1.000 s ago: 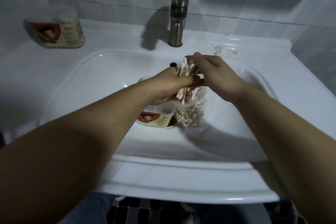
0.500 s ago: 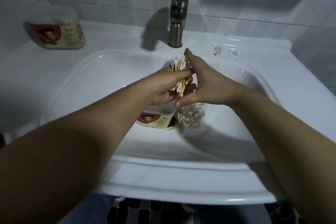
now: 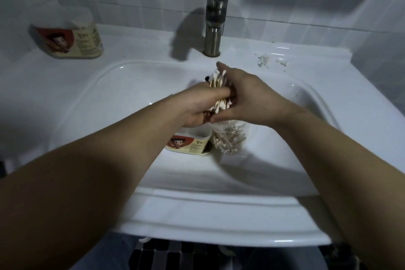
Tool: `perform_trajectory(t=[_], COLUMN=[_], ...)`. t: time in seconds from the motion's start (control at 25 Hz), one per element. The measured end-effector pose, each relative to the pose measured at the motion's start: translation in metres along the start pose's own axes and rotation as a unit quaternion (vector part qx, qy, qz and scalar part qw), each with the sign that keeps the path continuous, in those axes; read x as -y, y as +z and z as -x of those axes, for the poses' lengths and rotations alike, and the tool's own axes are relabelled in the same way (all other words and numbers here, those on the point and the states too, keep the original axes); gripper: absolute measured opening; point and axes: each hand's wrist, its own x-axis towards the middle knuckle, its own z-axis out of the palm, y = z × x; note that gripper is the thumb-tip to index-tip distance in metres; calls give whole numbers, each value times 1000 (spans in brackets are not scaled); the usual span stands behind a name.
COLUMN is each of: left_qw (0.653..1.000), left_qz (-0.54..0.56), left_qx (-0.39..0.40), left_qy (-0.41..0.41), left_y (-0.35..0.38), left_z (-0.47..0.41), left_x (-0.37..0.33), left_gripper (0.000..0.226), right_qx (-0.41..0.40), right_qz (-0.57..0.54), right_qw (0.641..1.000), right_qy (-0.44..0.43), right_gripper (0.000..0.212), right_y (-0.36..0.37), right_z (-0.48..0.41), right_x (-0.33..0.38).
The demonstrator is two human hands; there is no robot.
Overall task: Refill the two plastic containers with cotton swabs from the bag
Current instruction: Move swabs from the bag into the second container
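Over sink basin (image 3: pixel 131 94), aligning cotton swabs (image 3: pixel 219 81): bunch clutched in curled left hand (image 3: pixel 197 107), pressed flush by straight-fingered right hand (image 3: pixel 247 96), above container (image 3: pixel 188 143) with bag (image 3: pixel 230 140) just beside; next, likely lowering bunch upright into container.

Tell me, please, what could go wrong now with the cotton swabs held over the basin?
1. The left hand grips a loose bundle of cotton swabs above the basin. As the right hand presses on it, some may slip out.
2. Fallen swabs could land near the drain, beside the container.
3. The bag lies in the basin, where any wetness might spoil its swabs.
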Motion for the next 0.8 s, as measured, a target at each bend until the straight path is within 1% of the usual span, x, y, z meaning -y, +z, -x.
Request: perform_trajectory(t=[0.08, 0.12, 0.16, 0.2, 0.24, 0.28, 0.36, 0.44, 0.6, 0.64, 0.76, 0.8], left_qw=[1000, 1000, 1000, 1000, 1000, 1000, 1000, 1000, 1000, 1000, 998, 998], left_qz=[-6, -3, -1, -2, -6, -10, -9, -10, -7, 6, 47, 46], left_qx=[0, -1, -3, -3, -3, -1, 3, 0, -9, -3, 7, 4], left_qy=[-2, -1, 1, 4, 9, 16, 23, 22, -2, -14, -47, -47], left_y=[1, 1, 1, 1, 2, 3, 5, 6, 5, 5, 4, 3], left_z=[1, 2, 3, 3, 4, 5, 6, 5, 6, 7, 7, 6], left_x=[0, 0, -1, -1, -2, -2, -2, -2, -1, -2, -4, -4], left_gripper=[14, 15, 15, 16, 16, 16, 17, 15, 13, 13, 18, 18], right_qx=[-30, -33, -26, -17, -10, -13, -32, -39, -48, -42, -3, -2], right_qz=[-4, -19, -37, -50, -54, -59, -66, -74, -5, -10, -8, 3], right_qw=[1000, 999, 999, 999, 998, 998, 997, 996, 999, 999, 1000, 1000], right_qy=[-3, -3, 0, 1, 1, 4, 6, -10, -13, -13, -20, -21], right_gripper=[85, 81, 92, 113, 127, 132, 127, 124, 97, 95, 103, 102], right_y=[1, 1, 1, 2, 2, 2, 0, -2, -1, -1, 0, 1], right_z=[-2, -2, -1, 0, 1, 1, 1, 2, 1, 1, 1, 0], right_x=[0, 1, 3, 4, 6, 8, 9, 9, 9, 10, 12, 13])
